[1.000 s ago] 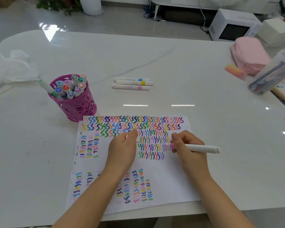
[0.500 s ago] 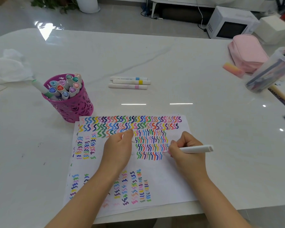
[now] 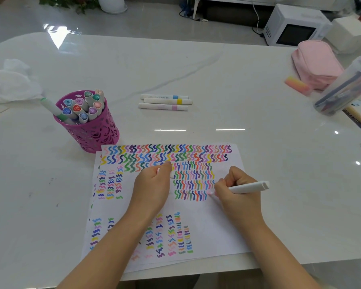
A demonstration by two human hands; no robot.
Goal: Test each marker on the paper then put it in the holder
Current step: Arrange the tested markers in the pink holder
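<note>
On paper [image 3: 208, 226]: right hand [image 3: 239, 198] gripping marker [image 3: 248, 187], pressing pink tip down beside squiggles [image 3: 193, 184].
Left hand [image 3: 152, 186]: resting curled on paper; hold impossible to tell.
Holder [image 3: 92, 134]: standing just beside paper's far-left corner.

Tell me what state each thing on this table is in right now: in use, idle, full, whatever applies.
paper, lying flat, mostly covered in coloured squiggles.
marker, uncapped, pink tip on the paper.
right hand, grips the marker.
left hand, curled, resting on the paper; whether it holds anything is hidden.
holder, upright, packed with markers.
three markers, lying side by side beyond the paper.
</note>
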